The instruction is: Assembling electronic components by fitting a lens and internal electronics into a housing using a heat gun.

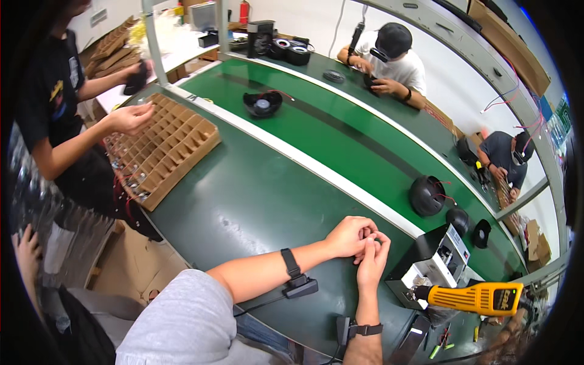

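Note:
My left hand (351,236) and my right hand (372,254) meet above the dark green tabletop (243,213), to the left of a grey-and-black machine box (426,261). The fingers of both are curled and touch at the tips. Whatever is between them, if anything, is too small or hidden to make out. Each wrist wears a black strap with a small black module, and a cable runs from the left module (302,288). A yellow handheld power tool (474,299) lies at the machine's near side.
Along the green conveyor belt (340,146) sit black round shells with red wires, one nearer (427,196), one farther (263,104). A divided cardboard tray (173,143) stands at left beside a standing person. Two people work across the belt. Small tools (443,344) lie at lower right.

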A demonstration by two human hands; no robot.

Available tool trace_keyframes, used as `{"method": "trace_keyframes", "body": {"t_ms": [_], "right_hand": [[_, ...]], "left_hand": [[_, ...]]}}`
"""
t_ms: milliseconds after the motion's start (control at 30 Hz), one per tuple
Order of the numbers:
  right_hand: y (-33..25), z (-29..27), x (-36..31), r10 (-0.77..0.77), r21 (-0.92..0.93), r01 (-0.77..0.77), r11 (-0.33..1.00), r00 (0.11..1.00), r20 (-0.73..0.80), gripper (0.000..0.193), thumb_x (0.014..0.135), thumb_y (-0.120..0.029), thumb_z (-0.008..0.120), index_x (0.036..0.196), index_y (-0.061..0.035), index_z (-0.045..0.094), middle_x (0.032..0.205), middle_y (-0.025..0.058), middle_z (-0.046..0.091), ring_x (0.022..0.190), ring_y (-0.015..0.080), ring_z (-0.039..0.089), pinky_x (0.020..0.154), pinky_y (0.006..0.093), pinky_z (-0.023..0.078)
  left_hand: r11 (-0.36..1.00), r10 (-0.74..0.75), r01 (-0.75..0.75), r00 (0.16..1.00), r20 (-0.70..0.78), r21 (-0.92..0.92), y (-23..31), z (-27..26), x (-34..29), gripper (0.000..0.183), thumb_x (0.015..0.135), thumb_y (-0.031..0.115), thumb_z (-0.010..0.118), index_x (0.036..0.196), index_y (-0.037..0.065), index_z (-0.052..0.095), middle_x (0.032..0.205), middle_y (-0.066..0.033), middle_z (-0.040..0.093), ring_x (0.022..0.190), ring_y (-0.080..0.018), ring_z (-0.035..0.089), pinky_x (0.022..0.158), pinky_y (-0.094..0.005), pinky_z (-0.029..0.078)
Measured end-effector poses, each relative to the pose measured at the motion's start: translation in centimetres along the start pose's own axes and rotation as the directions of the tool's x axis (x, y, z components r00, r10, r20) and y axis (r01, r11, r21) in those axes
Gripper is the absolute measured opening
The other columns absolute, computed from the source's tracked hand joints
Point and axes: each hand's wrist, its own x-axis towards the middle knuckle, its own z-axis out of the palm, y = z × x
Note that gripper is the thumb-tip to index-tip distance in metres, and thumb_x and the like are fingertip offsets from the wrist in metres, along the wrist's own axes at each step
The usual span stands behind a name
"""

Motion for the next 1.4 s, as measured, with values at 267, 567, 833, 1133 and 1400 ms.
{"method": "trace_keyframes", "body": {"t_ms": [267,567,833,1133,1400], "right_hand": [[0.0,0.4,0.5,0.001,0.004,-0.001,1.000,1.000,-0.009,0.029,0.107,-0.019,0.059,0.130,-0.0040,0.050,0.085,0.0037,0.061,0.062,0.0061,0.055,0.050,0.0228,0.044],[0.9,-0.2,0.1,-0.052,-0.176,0.047,0.983,0.998,-0.020,0.041,0.099,-0.013,0.068,0.134,-0.0038,0.050,0.091,0.0040,0.062,0.065,0.0080,0.057,0.060,0.0260,0.048],[-0.4,1.1,0.4,-0.052,-0.372,0.035,0.928,0.998,-0.035,0.038,0.096,-0.011,0.069,0.130,-0.0050,0.053,0.088,0.0039,0.061,0.063,0.0089,0.056,0.064,0.0275,0.048],[-0.2,1.2,0.9,-0.027,-0.219,-0.002,0.976,0.991,-0.128,0.025,0.098,-0.003,0.064,0.121,-0.0031,0.053,0.083,0.0022,0.059,0.059,0.0050,0.054,0.051,0.0231,0.042],[0.5,0.0,0.7,-0.005,-0.132,-0.011,0.991,0.993,-0.122,0.027,0.098,-0.004,0.065,0.122,-0.0053,0.054,0.080,0.0011,0.058,0.058,0.0064,0.053,0.047,0.0244,0.040]], "left_hand": [[0.965,0.155,-0.147,0.988,-0.019,0.216,0.0,-0.6,0.6,0.017,0.085,0.010,0.077,0.098,0.000,0.074,0.088,-0.0111,0.068,0.068,-0.0164,0.064,0.063,-0.0317,0.054],[0.786,0.390,-0.076,0.831,-0.396,0.614,-3.2,-10.2,4.8,0.017,0.080,0.011,0.077,0.095,0.005,0.070,0.103,-0.0152,0.065,0.098,-0.0325,0.066,0.088,-0.0415,0.055],[0.427,0.238,0.523,0.722,-0.650,0.737,-4.0,-30.6,9.6,0.096,0.057,0.019,0.092,0.143,0.012,0.049,0.166,-0.0190,0.026,0.152,-0.0420,0.028,0.116,-0.0590,0.038],[0.442,-0.017,0.420,0.888,-0.460,0.793,-7.1,-38.4,12.9,0.083,0.050,0.025,0.096,0.125,0.004,0.066,0.128,-0.0177,0.064,0.125,-0.0342,0.060,0.109,-0.0388,0.050],[0.652,0.248,-0.021,0.950,-0.187,0.758,-3.0,-28.1,8.3,0.068,0.057,0.023,0.091,0.116,-0.001,0.067,0.113,-0.0194,0.066,0.111,-0.0372,0.064,0.099,-0.0434,0.054]]}}
